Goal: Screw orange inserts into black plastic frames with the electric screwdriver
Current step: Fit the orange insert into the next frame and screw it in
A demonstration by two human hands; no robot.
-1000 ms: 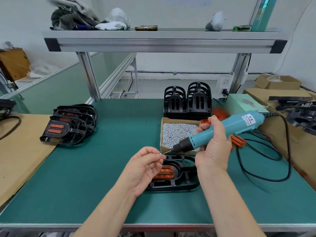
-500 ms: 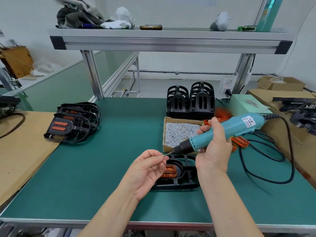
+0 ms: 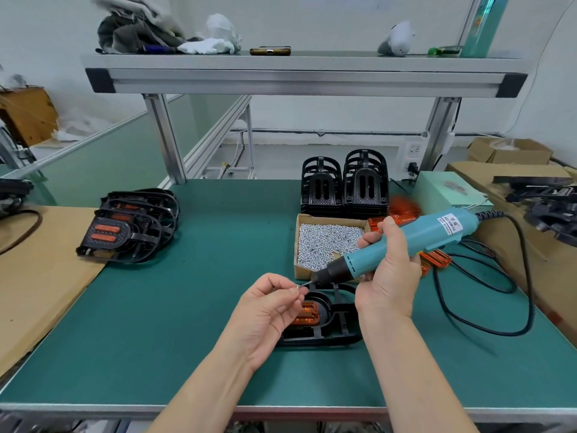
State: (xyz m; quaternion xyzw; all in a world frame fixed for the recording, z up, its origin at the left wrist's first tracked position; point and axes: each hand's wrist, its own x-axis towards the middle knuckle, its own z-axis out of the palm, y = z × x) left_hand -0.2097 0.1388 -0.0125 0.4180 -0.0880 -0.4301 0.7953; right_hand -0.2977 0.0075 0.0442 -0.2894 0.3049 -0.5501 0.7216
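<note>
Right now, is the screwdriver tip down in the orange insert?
No, the electric screwdriver, gripped by the right hand, has its tip at a screw pinched in the left hand, clear of the orange insert.

A white label (image 3: 451,225) is sitting on the blue body of the electric screwdriver (image 3: 437,234), and it is carrying the only print that is coming through: dark capital letters running along it, reading roughly "KEINWISE", the middle letters being uncertain. Smaller lines beside them are showing too fine to read.
</note>
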